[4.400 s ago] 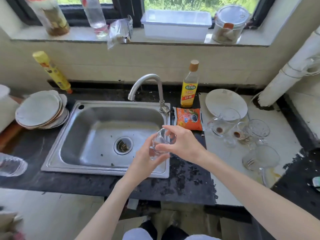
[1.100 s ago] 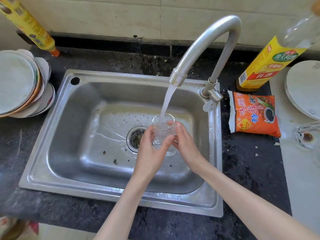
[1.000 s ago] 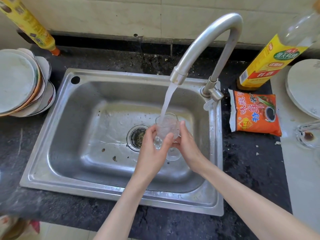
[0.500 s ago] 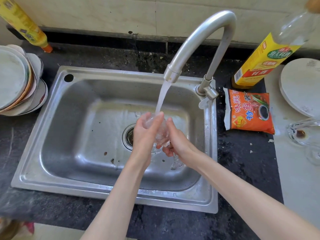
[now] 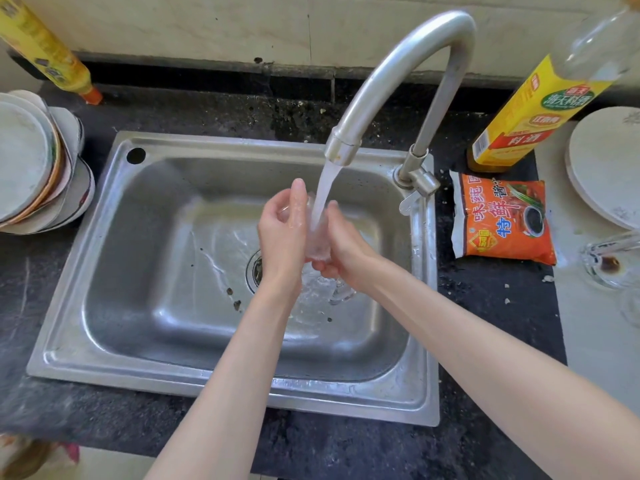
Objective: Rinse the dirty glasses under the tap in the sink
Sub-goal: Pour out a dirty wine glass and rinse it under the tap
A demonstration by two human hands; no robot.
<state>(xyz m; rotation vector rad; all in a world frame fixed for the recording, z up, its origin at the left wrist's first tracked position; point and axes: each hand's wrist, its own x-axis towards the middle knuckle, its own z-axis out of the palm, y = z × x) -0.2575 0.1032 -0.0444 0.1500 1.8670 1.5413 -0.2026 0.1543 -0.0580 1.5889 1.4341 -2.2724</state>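
— What's going on at the sink (image 5: pixel 104 258)?

— Both hands are over the basin, close to the drain (image 5: pixel 255 268). The left hand (image 5: pixel 282 233) is curled round a small clear glass (image 5: pixel 317 237) from one side, and the right hand (image 5: pixel 346 247) wraps it from the other. The glass sits between the palms, right under the tap (image 5: pixel 398 81), with the stream of water (image 5: pixel 323 192) running onto it and spilling down below the fingers.

— Can you read anything on the packets around there?

— Some of it. Just right of the tap's base lies an orange sachet (image 5: pixel 504 220) on the dark counter (image 5: pixel 311 448), with large Chinese characters; I can make out 味, 鲜 and 特, beside a picture of a dark bowl. Behind it stands a bottle (image 5: pixel 533 116) with a yellow label, a green oval badge and a red band carrying characters too blurred for me to read.

— And the rest?

— A stack of plates (image 5: pixel 31 161) on the left, a yellow tube (image 5: pixel 45 53) leaning against the wall behind them, a pale plate (image 5: pixel 606 168) at the far right, and a dirty glass (image 5: pixel 609 263) with a brown stain at the right edge.
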